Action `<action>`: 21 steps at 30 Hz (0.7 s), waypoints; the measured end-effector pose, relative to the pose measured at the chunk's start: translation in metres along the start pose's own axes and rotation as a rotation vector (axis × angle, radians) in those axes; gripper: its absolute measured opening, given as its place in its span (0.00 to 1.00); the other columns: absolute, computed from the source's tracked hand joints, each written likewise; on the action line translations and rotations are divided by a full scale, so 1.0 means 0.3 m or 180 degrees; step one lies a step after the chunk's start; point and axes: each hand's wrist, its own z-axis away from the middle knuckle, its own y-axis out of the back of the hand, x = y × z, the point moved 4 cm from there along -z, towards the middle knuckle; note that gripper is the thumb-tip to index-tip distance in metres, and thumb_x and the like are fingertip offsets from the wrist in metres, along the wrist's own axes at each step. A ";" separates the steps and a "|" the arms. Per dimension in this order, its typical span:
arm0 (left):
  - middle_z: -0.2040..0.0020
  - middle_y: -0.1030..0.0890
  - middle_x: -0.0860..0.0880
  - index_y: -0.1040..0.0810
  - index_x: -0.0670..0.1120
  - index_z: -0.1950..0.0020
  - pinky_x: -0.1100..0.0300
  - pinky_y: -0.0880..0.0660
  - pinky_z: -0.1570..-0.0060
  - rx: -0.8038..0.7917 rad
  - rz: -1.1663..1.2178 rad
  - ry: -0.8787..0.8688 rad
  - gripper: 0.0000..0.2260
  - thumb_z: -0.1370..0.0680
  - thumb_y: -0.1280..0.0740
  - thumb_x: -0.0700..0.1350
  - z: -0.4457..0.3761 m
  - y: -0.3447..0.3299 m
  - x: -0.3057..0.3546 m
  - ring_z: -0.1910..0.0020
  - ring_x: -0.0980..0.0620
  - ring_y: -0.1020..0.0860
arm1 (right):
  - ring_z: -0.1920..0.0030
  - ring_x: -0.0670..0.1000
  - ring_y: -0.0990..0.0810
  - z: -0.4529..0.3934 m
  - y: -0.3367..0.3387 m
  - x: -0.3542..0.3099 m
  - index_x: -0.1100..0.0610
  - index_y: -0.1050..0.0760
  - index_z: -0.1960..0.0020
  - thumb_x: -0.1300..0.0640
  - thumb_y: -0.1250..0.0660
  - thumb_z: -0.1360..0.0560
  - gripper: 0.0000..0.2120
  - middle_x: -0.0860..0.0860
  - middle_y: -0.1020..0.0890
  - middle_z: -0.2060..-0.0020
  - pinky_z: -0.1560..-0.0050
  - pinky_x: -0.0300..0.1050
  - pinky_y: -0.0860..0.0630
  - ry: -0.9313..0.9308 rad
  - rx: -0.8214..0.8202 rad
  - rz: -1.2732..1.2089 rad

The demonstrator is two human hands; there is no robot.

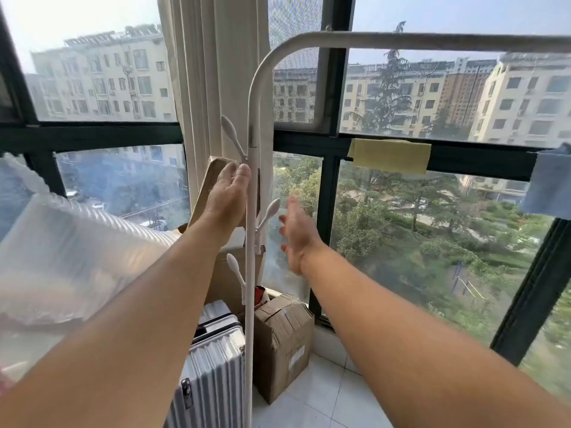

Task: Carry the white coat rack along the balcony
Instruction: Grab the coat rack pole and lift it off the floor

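White coat rack [251,211] stands upright in the balcony corner, in front of the dark-framed window [327,143]. Its pole curves at the top into a horizontal bar running off to the right. Paddle-shaped pegs branch off the pole at several heights.

Left hand [227,196] is at the pole from the left side, just below the upper peg, fingers [239,173] extended and close together; thumb seems to touch the pole, but no wrap around it is visible, contact hard to confirm. Right hand [296,230] is just right of the pole, near the middle peg, not touching, palm facing left, fingers loosely spread.

Behind the pole: beige curtain [213,72] hanging in the corner. At the rack's foot on the tiled floor [324,403]: silver ribbed suitcase [213,375] on the left, taped cardboard box [284,341] on the right, more cardboard stacked behind. Clear ribbed plastic sheeting [77,257] fills the left side. Yellow cloth [389,156] and blue cloth [547,183] hang on the window crossbar. Apartment blocks and trees outside.
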 end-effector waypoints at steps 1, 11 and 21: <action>0.31 0.28 0.46 0.36 0.50 0.27 0.51 0.31 0.33 -0.0012 0.0018 -0.0013 0.23 0.19 0.48 0.57 -0.004 -0.001 0.000 0.33 0.47 0.28 | 0.30 0.56 0.38 -0.006 -0.008 0.005 0.50 0.29 0.45 0.42 0.54 0.22 0.19 0.53 0.35 0.30 0.29 0.60 0.44 0.0019 0.0045 0.0011; 0.52 0.22 0.47 0.29 0.56 0.35 0.61 0.24 0.59 0.0029 -0.0163 -0.0043 0.14 0.21 0.39 0.47 -0.058 -0.017 -0.011 0.55 0.50 0.22 | 0.31 0.54 0.35 -0.063 -0.075 0.124 0.51 0.55 0.25 0.61 0.44 0.23 0.31 0.53 0.38 0.26 0.35 0.47 0.39 -0.0245 -0.0232 0.0560; 0.48 0.18 0.44 0.26 0.58 0.57 0.49 0.22 0.43 0.0127 -0.0024 0.0124 0.08 0.22 0.36 0.44 -0.043 -0.030 -0.010 0.47 0.45 0.20 | 0.52 0.49 0.26 -0.107 -0.091 0.184 0.56 0.28 0.42 0.54 0.40 0.23 0.12 0.48 0.24 0.56 0.49 0.45 0.30 0.0038 0.0286 0.0910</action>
